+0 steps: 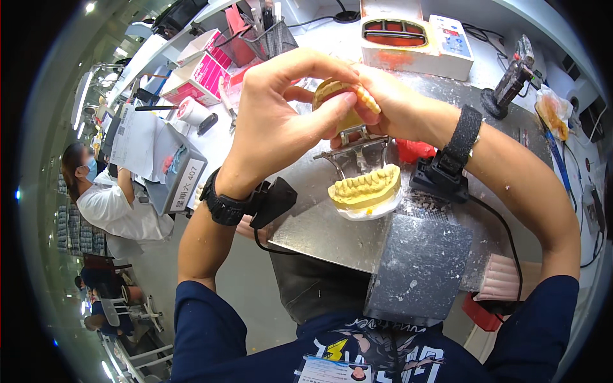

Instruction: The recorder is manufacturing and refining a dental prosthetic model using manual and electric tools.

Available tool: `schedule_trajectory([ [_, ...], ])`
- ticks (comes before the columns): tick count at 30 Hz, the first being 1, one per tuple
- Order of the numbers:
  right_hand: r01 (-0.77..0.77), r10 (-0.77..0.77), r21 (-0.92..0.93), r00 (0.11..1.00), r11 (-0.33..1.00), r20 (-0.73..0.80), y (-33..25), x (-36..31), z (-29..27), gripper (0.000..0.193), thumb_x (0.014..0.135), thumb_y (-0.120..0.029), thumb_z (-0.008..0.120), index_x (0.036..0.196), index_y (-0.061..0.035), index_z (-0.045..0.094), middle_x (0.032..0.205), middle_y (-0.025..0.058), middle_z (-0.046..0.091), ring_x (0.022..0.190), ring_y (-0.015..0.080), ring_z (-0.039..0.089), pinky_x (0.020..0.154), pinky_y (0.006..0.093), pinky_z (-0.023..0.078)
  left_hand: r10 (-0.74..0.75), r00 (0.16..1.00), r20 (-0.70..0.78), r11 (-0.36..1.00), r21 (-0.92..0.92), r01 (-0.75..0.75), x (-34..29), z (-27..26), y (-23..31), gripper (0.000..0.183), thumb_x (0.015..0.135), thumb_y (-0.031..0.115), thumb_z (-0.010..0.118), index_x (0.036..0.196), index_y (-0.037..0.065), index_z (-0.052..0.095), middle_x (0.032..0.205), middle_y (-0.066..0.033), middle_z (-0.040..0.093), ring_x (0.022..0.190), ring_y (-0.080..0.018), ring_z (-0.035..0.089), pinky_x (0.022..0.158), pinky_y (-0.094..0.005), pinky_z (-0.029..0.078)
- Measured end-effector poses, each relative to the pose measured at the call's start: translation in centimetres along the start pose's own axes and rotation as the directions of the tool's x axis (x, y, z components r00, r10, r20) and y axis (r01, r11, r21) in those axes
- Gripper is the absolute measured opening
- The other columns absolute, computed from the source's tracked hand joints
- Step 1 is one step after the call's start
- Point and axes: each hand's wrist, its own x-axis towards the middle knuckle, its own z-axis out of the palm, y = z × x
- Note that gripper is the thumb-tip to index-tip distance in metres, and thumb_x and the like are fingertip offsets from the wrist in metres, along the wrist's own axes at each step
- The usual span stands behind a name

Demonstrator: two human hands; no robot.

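Both my hands close round the upper half of a hinged dental articulator [352,155]. It carries a yellow plaster dental cast [321,93], tipped upward. My left hand [281,121] grips this cast from the left, thumb laid across it. From the right, my right hand [399,102] holds it too, its fingertips partly hidden behind the left thumb. A row of cream-white artificial teeth [366,99] shows at the cast's edge between the hands. Below, the yellow lower dental cast [365,187] rests on a white plaster base, teeth facing up.
A red lump [415,150] lies by my right wrist. At the back stand a wax-heating unit [408,48], a mesh pen holder [271,41] and pink-and-white boxes [198,73]. A grey plate [418,268] juts at the bench's front edge. A masked person [115,204] sits at left.
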Motion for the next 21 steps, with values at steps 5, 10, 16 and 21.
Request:
schedule_trajectory([
  [5,0.02,-0.018,-0.028,0.996,0.999,0.087,0.2,0.5,-0.4,0.046,0.108,-0.042,0.032,0.116,-0.0074,0.061,0.097,0.008,0.068,0.092,0.0177,0.068,0.08,0.0355,0.059,-0.007,1.0,-0.011,1.0,0.007,0.007,0.2,0.2,0.3,0.016,0.087,0.002,0.073,0.103,0.001,0.073,0.105,-0.0086,0.073,0.093,-0.0124,0.07,0.068,-0.0238,0.058],
  [10,0.02,-0.02,0.003,0.999,1.0,0.04,0.1,0.1,-0.1,0.045,0.108,-0.043,0.034,0.116,-0.0077,0.061,0.096,0.0078,0.069,0.093,0.0166,0.068,0.079,0.0338,0.059,-0.004,0.999,-0.034,1.0,-0.012,0.003,0.1,0.5,0.4,0.016,0.086,0.001,0.072,0.102,0.003,0.074,0.103,-0.0085,0.073,0.092,-0.0115,0.07,0.067,-0.0226,0.058],
  [16,0.028,-0.027,-0.01,0.997,1.0,0.067,0.5,0.3,-0.4,0.047,0.108,-0.045,0.035,0.115,-0.0073,0.061,0.096,0.0079,0.069,0.09,0.0186,0.069,0.078,0.0343,0.06,0.035,0.998,-0.057,0.999,0.015,-0.034,-0.1,0.4,0.3,0.015,0.085,0.001,0.074,0.1,0.002,0.075,0.104,-0.0085,0.073,0.091,-0.0115,0.07,0.065,-0.0227,0.058],
  [21,0.069,-0.07,0.018,0.993,0.997,0.1,1.1,1.0,-0.9,0.052,0.107,-0.05,0.034,0.114,-0.0066,0.062,0.097,0.0092,0.07,0.09,0.0199,0.07,0.078,0.0341,0.06,-0.021,1.0,-0.022,0.996,-0.089,0.019,0.0,0.0,0.3,0.021,0.083,0.001,0.076,0.104,0.002,0.075,0.104,-0.0086,0.073,0.091,-0.0138,0.071,0.068,-0.0247,0.06],
])
